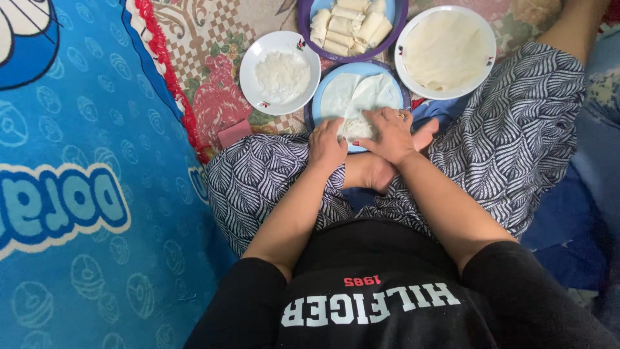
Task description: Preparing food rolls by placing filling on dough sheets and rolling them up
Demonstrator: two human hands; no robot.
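Fingers of both hands press together on a white wrapper (pixel 357 106), folding its near edge over on a blue plate (pixel 325 97). The left hand (pixel 326 145) bears down at the plate's 7 o'clock, fingers closed and flat on the fold; the right hand (pixel 389 134), a ring on one finger, covers the 5 o'clock side, fingers spread slightly on the wrapper. At 10 o'clock from the plate sits a white dish (pixel 252 77) holding a pale crumbly filling. At 12 o'clock, finished rolls (pixel 349 26) lie on a purple-rimmed plate; at 2 o'clock, a white bowl (pixel 485 39) of stacked wrappers. A blue blanket (pixel 77 194) lies at 9 o'clock.
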